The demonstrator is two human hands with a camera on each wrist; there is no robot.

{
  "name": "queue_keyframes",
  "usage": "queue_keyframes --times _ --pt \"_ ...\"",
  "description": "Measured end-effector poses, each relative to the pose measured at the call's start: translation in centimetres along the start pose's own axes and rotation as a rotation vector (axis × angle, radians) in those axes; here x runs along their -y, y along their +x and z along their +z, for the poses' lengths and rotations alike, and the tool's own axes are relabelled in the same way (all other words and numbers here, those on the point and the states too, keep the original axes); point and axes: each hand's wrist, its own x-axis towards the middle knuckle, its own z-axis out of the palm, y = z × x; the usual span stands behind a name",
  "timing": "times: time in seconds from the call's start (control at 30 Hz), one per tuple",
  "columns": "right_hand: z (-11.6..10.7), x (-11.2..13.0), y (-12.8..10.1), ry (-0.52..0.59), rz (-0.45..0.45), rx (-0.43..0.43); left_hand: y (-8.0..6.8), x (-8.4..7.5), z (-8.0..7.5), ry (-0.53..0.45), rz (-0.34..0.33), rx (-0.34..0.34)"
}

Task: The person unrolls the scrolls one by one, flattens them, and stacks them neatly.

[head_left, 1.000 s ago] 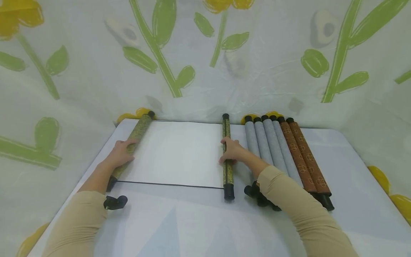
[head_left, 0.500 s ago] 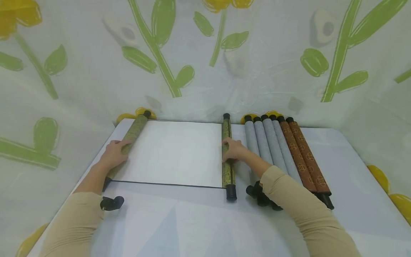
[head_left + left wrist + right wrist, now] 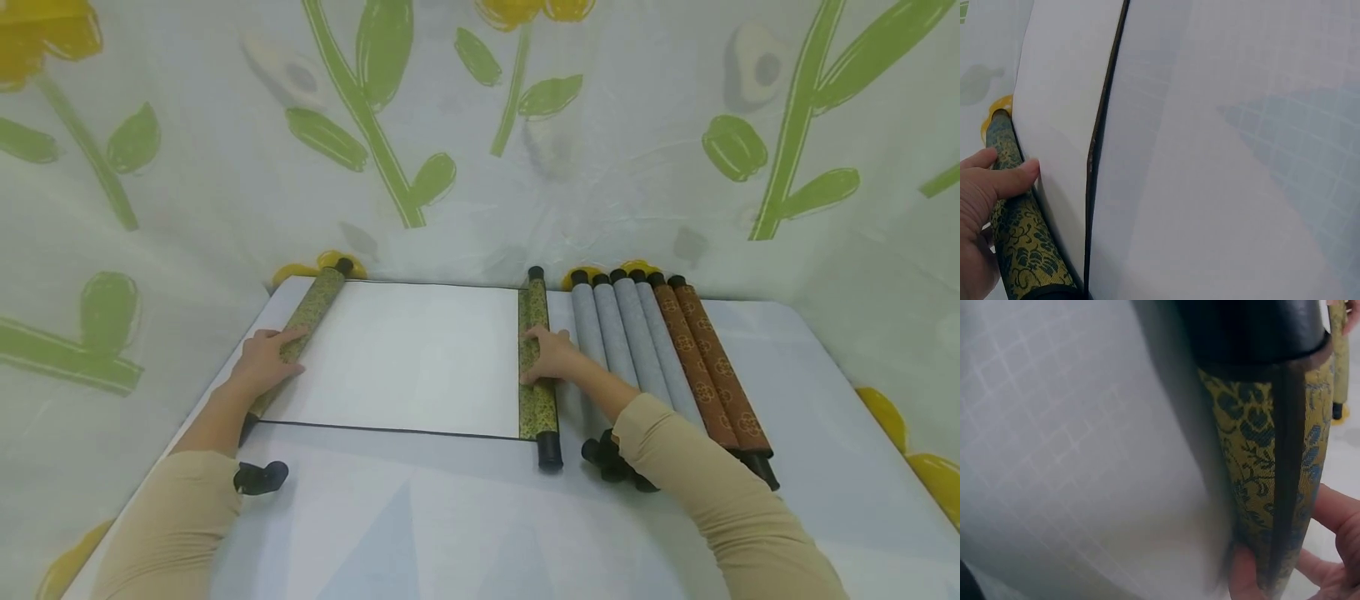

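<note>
A hanging scroll lies partly unrolled, its white sheet (image 3: 420, 358) stretched between two rolls. My left hand (image 3: 264, 364) grips the left roll (image 3: 324, 293), which is green-gold brocade and slants on the table; in the left wrist view the thumb (image 3: 1013, 181) lies across it. My right hand (image 3: 555, 356) holds the right roll (image 3: 546, 412), with fingers and thumb on both sides of the brocade (image 3: 1254, 450) in the right wrist view. A flat brocade strip (image 3: 527, 417) shows between this roll and the sheet. Black knobs cap the rolls' ends.
To the right lie several rolled scrolls side by side: grey ones (image 3: 592, 321) and brown flower-patterned ones (image 3: 701, 375). Their near ends are partly hidden by my right forearm. The white table (image 3: 450, 517) meets a flower-printed curtain (image 3: 480, 200) at the back.
My right hand has turned the right roll and shifted it rightward, baring the brocade strip. The left roll slid slightly left with my left hand earlier, then stayed still.
</note>
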Motion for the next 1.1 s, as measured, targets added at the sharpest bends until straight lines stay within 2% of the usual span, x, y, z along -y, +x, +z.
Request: queue_keyframes --times 0.17,0.43,0.7,0.93,1.1 --pt "0.0 -0.2 -0.2 0.004 -0.014 -0.022 -0.2 0.0 -0.2 -0.017 0.011 -0.017" --pt "-0.3 -0.8 -0.6 0.036 -0.011 -0.018 -0.4 0.9 -0.3 -0.084 -0.019 0.038" --pt "-0.7 -1.5 -0.9 0.025 -0.015 -0.030 -0.3 0.5 -0.2 -0.045 0.030 0.041" --pt "-0.9 -1.4 -1.2 0.011 0.007 -0.008 -0.2 0.4 0.0 0.014 0.020 0.015" --pt "-0.8 -1.4 -1.2 0.002 0.010 -0.010 -0.4 0.2 -0.5 0.040 0.004 0.014"
